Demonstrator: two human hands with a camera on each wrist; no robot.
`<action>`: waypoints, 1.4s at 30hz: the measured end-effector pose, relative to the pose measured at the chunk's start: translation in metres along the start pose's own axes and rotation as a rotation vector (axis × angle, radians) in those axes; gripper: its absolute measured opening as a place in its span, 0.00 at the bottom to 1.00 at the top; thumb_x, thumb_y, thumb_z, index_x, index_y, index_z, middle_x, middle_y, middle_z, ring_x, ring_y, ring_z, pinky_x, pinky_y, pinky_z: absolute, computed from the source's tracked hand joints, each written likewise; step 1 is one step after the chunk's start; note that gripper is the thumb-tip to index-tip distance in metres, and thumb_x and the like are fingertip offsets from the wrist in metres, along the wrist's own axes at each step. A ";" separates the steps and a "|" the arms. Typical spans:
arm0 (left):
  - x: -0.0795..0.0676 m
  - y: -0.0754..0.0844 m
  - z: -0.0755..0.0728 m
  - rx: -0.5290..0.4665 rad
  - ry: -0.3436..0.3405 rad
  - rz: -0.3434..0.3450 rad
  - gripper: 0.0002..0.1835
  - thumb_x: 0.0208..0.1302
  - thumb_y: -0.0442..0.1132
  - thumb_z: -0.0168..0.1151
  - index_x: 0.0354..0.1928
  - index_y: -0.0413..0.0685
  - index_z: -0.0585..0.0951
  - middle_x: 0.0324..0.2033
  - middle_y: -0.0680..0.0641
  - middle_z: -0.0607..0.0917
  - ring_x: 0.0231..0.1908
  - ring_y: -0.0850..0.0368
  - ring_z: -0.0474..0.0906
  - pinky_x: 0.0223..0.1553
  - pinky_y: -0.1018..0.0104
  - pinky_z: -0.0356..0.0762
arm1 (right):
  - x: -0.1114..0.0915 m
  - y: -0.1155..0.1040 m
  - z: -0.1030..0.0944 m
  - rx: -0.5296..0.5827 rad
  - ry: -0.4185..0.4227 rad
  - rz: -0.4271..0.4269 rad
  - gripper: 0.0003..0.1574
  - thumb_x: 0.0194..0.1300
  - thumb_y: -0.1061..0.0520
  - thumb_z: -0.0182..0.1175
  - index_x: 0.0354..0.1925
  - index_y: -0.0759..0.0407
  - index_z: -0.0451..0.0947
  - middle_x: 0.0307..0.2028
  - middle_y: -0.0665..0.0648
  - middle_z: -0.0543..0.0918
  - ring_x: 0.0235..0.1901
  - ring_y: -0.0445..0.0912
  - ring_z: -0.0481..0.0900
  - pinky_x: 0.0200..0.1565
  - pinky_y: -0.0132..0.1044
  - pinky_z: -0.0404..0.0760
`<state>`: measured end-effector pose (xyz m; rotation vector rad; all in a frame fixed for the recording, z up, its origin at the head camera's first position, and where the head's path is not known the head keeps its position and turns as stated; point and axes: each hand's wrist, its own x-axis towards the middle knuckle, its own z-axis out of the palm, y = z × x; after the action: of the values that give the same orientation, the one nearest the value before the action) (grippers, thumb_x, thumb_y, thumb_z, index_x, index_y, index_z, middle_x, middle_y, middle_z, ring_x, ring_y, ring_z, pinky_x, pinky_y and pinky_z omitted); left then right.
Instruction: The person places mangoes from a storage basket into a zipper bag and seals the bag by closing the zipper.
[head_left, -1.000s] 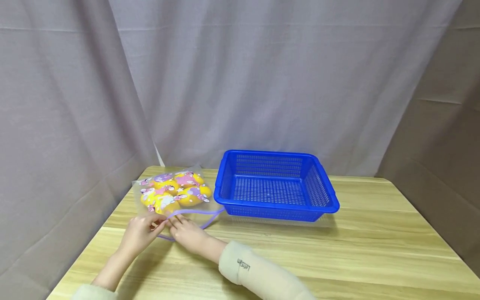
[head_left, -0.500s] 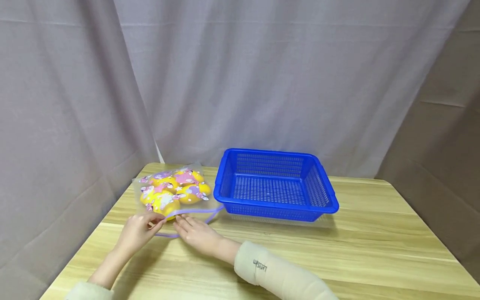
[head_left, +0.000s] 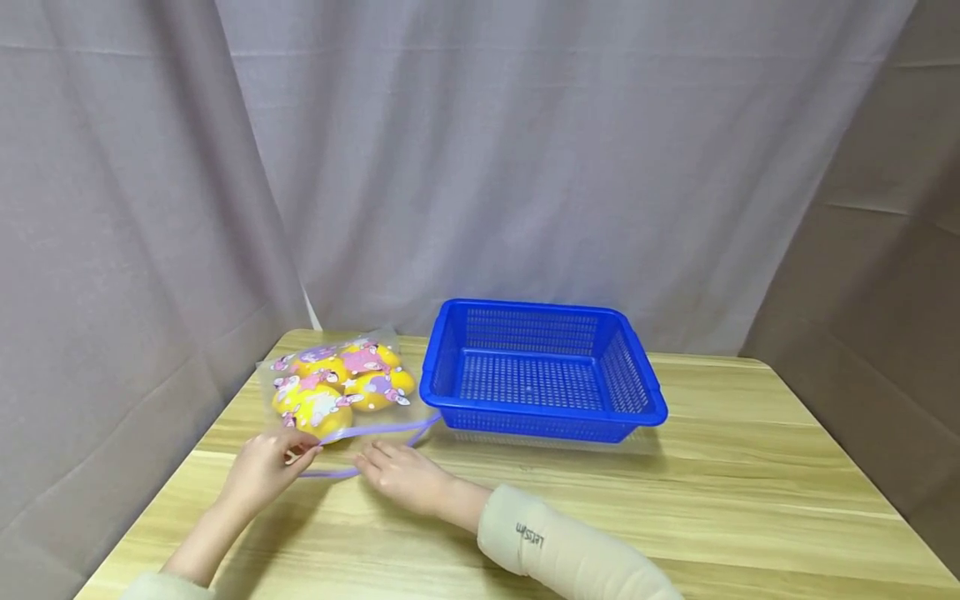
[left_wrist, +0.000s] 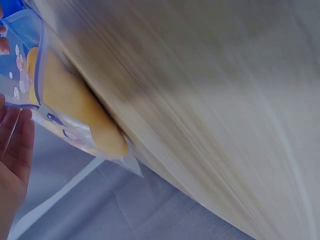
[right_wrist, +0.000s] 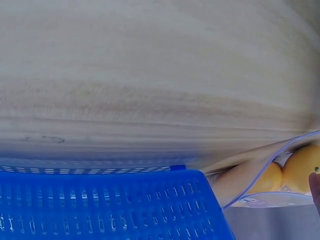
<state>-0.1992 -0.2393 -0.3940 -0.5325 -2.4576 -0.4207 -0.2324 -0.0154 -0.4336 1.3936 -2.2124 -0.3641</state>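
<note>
A clear zip bag (head_left: 366,360) with pink and purple cartoon prints lies at the table's left, several yellow fruits (head_left: 373,390) inside. Its purple-edged mouth faces the person and gapes. My left hand (head_left: 261,473) pinches the upper purple edge (head_left: 375,430) near its left end. Fingers extended, my right hand (head_left: 405,477) is at the mouth, its fingertips between the two purple edges. One fruit (left_wrist: 75,102) shows through the bag's side in the left wrist view. From the right wrist, a fingertip (right_wrist: 316,187) appears in front of a fruit (right_wrist: 301,167) at the opening.
Right of the bag stands a blue plastic basket (head_left: 543,412) with mesh walls and nothing in it. Its left end is close to the bag's right corner. Grey curtains (head_left: 525,167) hang behind and at both sides of the wooden table (head_left: 720,492).
My right hand has drawn back a little from the fruits, toward the right and the person. The left hand keeps its pinch on the upper edge, and the lower edge shows more plainly.
</note>
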 end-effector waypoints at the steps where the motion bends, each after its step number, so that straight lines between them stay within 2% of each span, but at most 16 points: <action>1: 0.000 0.000 -0.001 -0.003 -0.005 -0.003 0.07 0.44 0.31 0.72 0.26 0.49 0.84 0.22 0.55 0.85 0.20 0.64 0.79 0.22 0.74 0.77 | -0.001 0.000 -0.001 -0.004 0.006 0.000 0.26 0.68 0.58 0.50 0.64 0.53 0.67 0.60 0.53 0.75 0.60 0.45 0.74 0.61 0.34 0.74; 5: -0.002 0.000 -0.004 -0.013 -0.023 -0.004 0.07 0.45 0.31 0.72 0.26 0.50 0.84 0.21 0.56 0.85 0.21 0.64 0.79 0.22 0.75 0.77 | 0.000 -0.003 -0.004 -0.015 0.070 -0.021 0.23 0.68 0.58 0.50 0.61 0.53 0.71 0.57 0.51 0.78 0.57 0.44 0.76 0.59 0.33 0.76; 7: -0.004 -0.002 -0.006 -0.007 -0.013 0.015 0.07 0.44 0.32 0.73 0.25 0.50 0.84 0.21 0.55 0.85 0.21 0.64 0.80 0.21 0.74 0.76 | 0.001 -0.005 -0.005 -0.037 0.135 -0.038 0.21 0.67 0.58 0.51 0.58 0.52 0.73 0.54 0.50 0.80 0.54 0.42 0.77 0.57 0.30 0.76; 12: -0.010 -0.007 -0.006 0.010 0.034 0.063 0.09 0.40 0.32 0.74 0.25 0.51 0.84 0.20 0.55 0.85 0.21 0.63 0.79 0.19 0.74 0.72 | 0.002 -0.008 -0.007 -0.044 0.233 -0.057 0.19 0.66 0.57 0.51 0.54 0.51 0.75 0.50 0.46 0.80 0.50 0.39 0.77 0.55 0.27 0.77; 18: -0.019 -0.015 -0.012 0.032 0.010 0.065 0.09 0.40 0.33 0.74 0.24 0.52 0.84 0.21 0.57 0.84 0.21 0.67 0.78 0.19 0.73 0.71 | 0.006 -0.014 -0.011 -0.003 0.273 -0.078 0.19 0.66 0.57 0.50 0.55 0.51 0.75 0.49 0.47 0.80 0.49 0.39 0.77 0.55 0.27 0.76; 24: -0.025 -0.019 -0.015 0.053 -0.002 0.067 0.09 0.40 0.33 0.73 0.26 0.51 0.84 0.20 0.59 0.83 0.21 0.71 0.75 0.19 0.73 0.70 | 0.008 -0.020 -0.011 -0.020 0.294 -0.098 0.18 0.69 0.56 0.47 0.54 0.50 0.76 0.48 0.46 0.80 0.48 0.39 0.77 0.56 0.29 0.76; 28: -0.029 -0.020 -0.018 0.024 -0.024 0.032 0.09 0.43 0.32 0.71 0.29 0.48 0.83 0.20 0.60 0.80 0.20 0.75 0.70 0.19 0.76 0.69 | 0.010 -0.024 -0.012 -0.019 0.342 -0.101 0.17 0.70 0.56 0.46 0.51 0.48 0.77 0.46 0.44 0.81 0.46 0.37 0.77 0.54 0.27 0.77; 30: -0.029 -0.021 -0.019 0.005 -0.034 0.025 0.09 0.44 0.31 0.71 0.30 0.46 0.83 0.21 0.60 0.78 0.21 0.73 0.69 0.19 0.76 0.70 | 0.012 -0.026 -0.012 -0.012 0.366 -0.094 0.16 0.69 0.56 0.46 0.50 0.48 0.77 0.44 0.43 0.81 0.45 0.37 0.78 0.52 0.27 0.77; 32: -0.028 -0.022 -0.019 -0.003 -0.044 0.041 0.09 0.43 0.31 0.71 0.30 0.46 0.83 0.23 0.59 0.78 0.23 0.70 0.70 0.20 0.75 0.71 | 0.013 -0.027 -0.013 -0.003 0.388 -0.088 0.15 0.69 0.56 0.47 0.48 0.47 0.78 0.43 0.43 0.81 0.45 0.37 0.78 0.51 0.27 0.78; 36: -0.027 -0.026 -0.018 0.021 -0.065 0.130 0.12 0.39 0.30 0.71 0.28 0.51 0.82 0.27 0.59 0.80 0.29 0.62 0.77 0.27 0.68 0.78 | 0.016 -0.030 -0.014 -0.004 0.424 -0.099 0.15 0.69 0.55 0.46 0.47 0.47 0.78 0.42 0.43 0.82 0.45 0.38 0.79 0.51 0.28 0.78; 38: -0.029 -0.027 -0.017 0.032 -0.077 0.160 0.14 0.37 0.29 0.71 0.28 0.53 0.82 0.29 0.60 0.80 0.31 0.62 0.78 0.30 0.65 0.79 | 0.017 -0.031 -0.015 -0.015 0.432 -0.114 0.16 0.69 0.54 0.46 0.47 0.47 0.78 0.42 0.43 0.82 0.46 0.38 0.79 0.52 0.29 0.78; 42: -0.033 -0.028 -0.014 0.034 -0.082 0.179 0.17 0.34 0.30 0.71 0.31 0.54 0.81 0.30 0.61 0.79 0.31 0.63 0.77 0.31 0.65 0.79 | 0.019 -0.032 -0.016 -0.039 0.444 -0.137 0.17 0.69 0.54 0.45 0.48 0.46 0.79 0.43 0.42 0.82 0.48 0.39 0.79 0.53 0.29 0.77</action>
<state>-0.1809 -0.2787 -0.4077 -0.7613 -2.4642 -0.2885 -0.2057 -0.0457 -0.4299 1.4464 -1.7482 -0.1256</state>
